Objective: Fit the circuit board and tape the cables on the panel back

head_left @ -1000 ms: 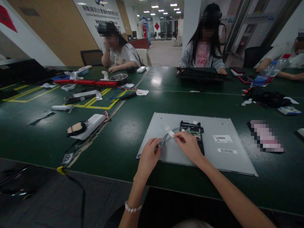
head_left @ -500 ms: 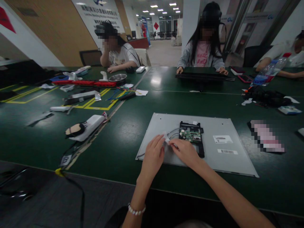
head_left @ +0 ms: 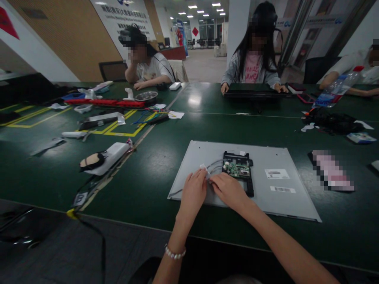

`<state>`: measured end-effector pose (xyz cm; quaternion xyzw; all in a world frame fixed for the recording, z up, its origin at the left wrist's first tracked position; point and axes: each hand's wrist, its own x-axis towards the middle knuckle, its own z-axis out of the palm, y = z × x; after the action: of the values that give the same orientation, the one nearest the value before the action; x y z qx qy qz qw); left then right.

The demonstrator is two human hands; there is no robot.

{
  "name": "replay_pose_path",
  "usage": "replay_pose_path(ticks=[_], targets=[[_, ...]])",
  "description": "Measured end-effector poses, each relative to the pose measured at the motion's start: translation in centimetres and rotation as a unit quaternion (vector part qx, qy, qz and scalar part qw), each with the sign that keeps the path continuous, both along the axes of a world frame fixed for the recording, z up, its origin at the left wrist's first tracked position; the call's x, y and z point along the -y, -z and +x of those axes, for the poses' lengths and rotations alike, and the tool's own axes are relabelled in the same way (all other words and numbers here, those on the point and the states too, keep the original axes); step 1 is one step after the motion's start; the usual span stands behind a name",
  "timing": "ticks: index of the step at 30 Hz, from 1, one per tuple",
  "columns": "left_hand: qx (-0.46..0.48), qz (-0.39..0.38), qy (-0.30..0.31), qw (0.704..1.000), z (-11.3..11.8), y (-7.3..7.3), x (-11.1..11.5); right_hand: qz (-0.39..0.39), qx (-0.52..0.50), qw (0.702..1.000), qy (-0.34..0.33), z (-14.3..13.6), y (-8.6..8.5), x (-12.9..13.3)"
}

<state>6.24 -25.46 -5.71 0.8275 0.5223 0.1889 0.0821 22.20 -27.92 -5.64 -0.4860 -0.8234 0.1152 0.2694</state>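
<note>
My left hand (head_left: 194,191) and my right hand (head_left: 231,189) meet over the left part of a flat grey metal panel (head_left: 266,201). Both are closed at the fingertips on a small white strip (head_left: 203,167) that looks like tape. Grey cables (head_left: 213,164) run from beside the fingers to a green circuit board (head_left: 237,169), which sits in a black plastic frame (head_left: 251,185) on the panel. My fingers partly cover the strip and the cable ends, so I cannot tell whether the strip sticks to the cables. Two white labels (head_left: 276,174) lie on the panel's right side.
A pink phone-shaped item (head_left: 333,169) lies right of the panel on the green table (head_left: 154,173). To the left is a white power strip (head_left: 109,157) with a beige-topped item. Across the table, a person (head_left: 251,59) holds a black screen (head_left: 257,94); others sit nearby.
My hands have shifted slightly, with the left hand's fingers bent further over the strip. The strip's upper end now shows above the left fingertips. Across the table, the black screen has turned slightly.
</note>
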Motion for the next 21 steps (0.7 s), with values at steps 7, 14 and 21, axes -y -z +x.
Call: replay_pose_path(ticks=[7,14,21], targets=[[0.004,0.004,-0.037,0.999,1.5,-0.2,0.1,-0.003,0.085,0.996,0.01,-0.3,-1.0,2.5],[0.005,-0.017,-0.052,0.998,1.5,-0.9,0.0,-0.025,0.025,0.999,0.04,1.6,-1.2,6.8],[0.089,0.022,-0.05,0.995,1.1,-0.5,-0.2,-0.039,-0.042,0.953,0.299,16.1,0.4,8.7]])
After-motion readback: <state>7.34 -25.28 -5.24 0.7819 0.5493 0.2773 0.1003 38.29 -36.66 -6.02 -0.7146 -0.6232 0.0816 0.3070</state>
